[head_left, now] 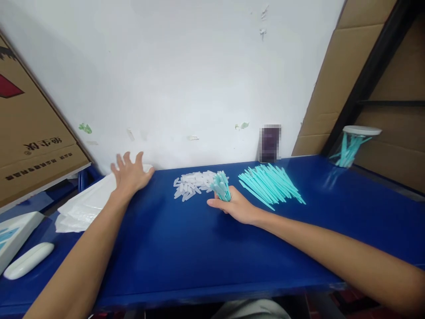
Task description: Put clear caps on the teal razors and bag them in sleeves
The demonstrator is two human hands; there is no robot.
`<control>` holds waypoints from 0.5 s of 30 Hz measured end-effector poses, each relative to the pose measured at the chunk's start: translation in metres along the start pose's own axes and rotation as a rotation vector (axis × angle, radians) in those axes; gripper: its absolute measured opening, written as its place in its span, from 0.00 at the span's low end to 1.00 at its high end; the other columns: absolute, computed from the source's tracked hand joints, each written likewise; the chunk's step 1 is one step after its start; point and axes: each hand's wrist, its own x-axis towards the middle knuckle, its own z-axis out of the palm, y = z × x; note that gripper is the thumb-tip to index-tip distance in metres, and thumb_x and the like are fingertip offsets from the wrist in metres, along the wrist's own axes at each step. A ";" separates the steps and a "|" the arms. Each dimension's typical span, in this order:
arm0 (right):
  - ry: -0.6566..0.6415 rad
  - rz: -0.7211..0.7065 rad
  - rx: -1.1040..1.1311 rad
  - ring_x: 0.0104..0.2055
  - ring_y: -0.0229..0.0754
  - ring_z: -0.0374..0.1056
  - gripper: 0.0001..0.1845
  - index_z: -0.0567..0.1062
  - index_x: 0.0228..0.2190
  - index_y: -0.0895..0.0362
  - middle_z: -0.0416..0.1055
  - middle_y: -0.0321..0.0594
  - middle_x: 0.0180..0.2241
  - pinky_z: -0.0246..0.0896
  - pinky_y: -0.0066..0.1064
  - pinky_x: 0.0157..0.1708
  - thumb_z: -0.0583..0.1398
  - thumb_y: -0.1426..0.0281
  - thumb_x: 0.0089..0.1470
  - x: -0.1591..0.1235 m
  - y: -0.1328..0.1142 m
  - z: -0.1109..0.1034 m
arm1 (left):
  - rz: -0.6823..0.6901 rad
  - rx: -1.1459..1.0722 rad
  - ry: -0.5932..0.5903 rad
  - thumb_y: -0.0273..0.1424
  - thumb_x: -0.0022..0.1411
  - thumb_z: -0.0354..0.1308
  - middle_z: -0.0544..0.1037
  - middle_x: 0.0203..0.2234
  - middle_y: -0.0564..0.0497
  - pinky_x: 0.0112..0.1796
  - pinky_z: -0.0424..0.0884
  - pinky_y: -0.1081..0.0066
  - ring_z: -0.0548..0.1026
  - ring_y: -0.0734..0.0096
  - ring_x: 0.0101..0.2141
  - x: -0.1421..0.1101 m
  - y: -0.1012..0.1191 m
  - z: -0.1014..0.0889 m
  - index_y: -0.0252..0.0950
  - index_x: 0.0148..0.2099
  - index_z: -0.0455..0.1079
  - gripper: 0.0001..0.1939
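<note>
My left hand (130, 173) reaches over the stack of white plastic bags (86, 204) at the back left, its fingers spread and nothing visible in them. Whether it touches the bags I cannot tell. Wrapped closed near the middle, my right hand (234, 206) holds a bundle of turquoise sticks (220, 182) upright. Just behind that bundle lies a heap of small whitish translucent caps (190, 185). A larger pile of turquoise sticks (270, 184) spreads out to the right of my right hand.
The table (159, 252) is blue and glossy. A lidded clear jar (348, 148) with turquoise sticks stands at the far right. A blurred dark object (270, 144) leans on the wall. At left are a white rounded object (29, 260), a white device (16, 235) and a cardboard box (36, 128).
</note>
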 end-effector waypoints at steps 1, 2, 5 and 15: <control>-0.001 0.017 0.001 0.22 0.34 0.47 0.23 0.58 0.21 0.53 0.50 0.27 0.19 0.43 0.31 0.25 0.64 0.58 0.56 0.000 0.000 0.000 | -0.051 0.049 -0.040 0.51 0.62 0.54 0.50 0.69 0.30 0.59 0.41 0.28 0.41 0.21 0.67 -0.003 -0.019 0.006 0.33 0.69 0.56 0.40; -0.003 0.029 -0.006 0.22 0.33 0.46 0.24 0.57 0.20 0.53 0.49 0.27 0.19 0.42 0.31 0.25 0.64 0.59 0.55 0.000 0.000 0.001 | -0.092 0.074 -0.095 0.55 0.59 0.56 0.48 0.70 0.31 0.59 0.39 0.26 0.39 0.18 0.67 -0.005 -0.036 0.011 0.34 0.70 0.54 0.45; -0.027 0.031 -0.046 0.23 0.33 0.42 0.25 0.54 0.19 0.53 0.46 0.26 0.19 0.40 0.31 0.25 0.63 0.62 0.55 -0.001 0.000 0.002 | -0.253 0.088 -0.260 0.61 0.47 0.63 0.48 0.68 0.22 0.57 0.39 0.24 0.42 0.11 0.65 -0.009 -0.068 0.017 0.33 0.70 0.54 0.58; -0.001 0.005 -0.189 0.22 0.33 0.43 0.22 0.53 0.19 0.53 0.46 0.27 0.18 0.42 0.30 0.24 0.60 0.64 0.55 -0.002 0.000 0.003 | -0.104 -0.637 0.195 0.43 0.50 0.68 0.58 0.68 0.45 0.65 0.40 0.39 0.46 0.35 0.69 -0.017 0.003 -0.051 0.43 0.69 0.53 0.47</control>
